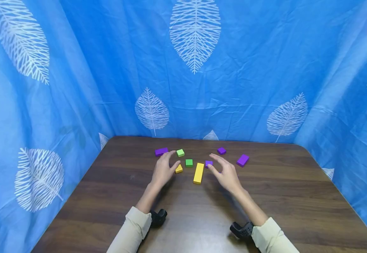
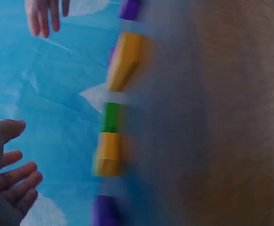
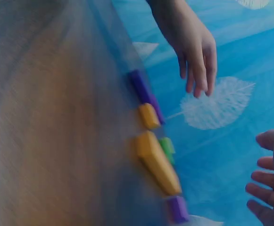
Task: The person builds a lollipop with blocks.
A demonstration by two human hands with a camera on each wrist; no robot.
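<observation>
On the brown wooden tabletop (image 1: 113,196), walled in by a blue leaf-print curtain (image 1: 107,70), a scatter of small foam blocks lay near the far edge. Furthest left sat a flat purple block (image 1: 161,151), close to the far edge, with the left hand (image 1: 164,169) just beside it; that hand hovered low with fingers spread and loosely bent, gripping nothing, its thumb next to a small yellow cube (image 1: 178,169), though whether it touched could not be told. Beyond the fingertips, nearer the far edge, was a light green cube (image 1: 180,152), and just right of the yellow cube a darker green cube (image 1: 189,162). About the middle of the group lay a long yellow bar (image 1: 198,173), its length pointing from the near edge toward the far one. Right of its far end sat a small purple cube (image 1: 208,163), and the right hand (image 1: 225,173) hung close by, fingers open and gently curved, holding nothing, the forefinger tip near that cube. Beyond this hand another small purple block (image 1: 221,150) lay by the far edge, and furthest right a larger purple block (image 1: 242,160), apart from the rest. Both wrist views were badly blurred, showing only open fingers and the row of coloured blocks.
</observation>
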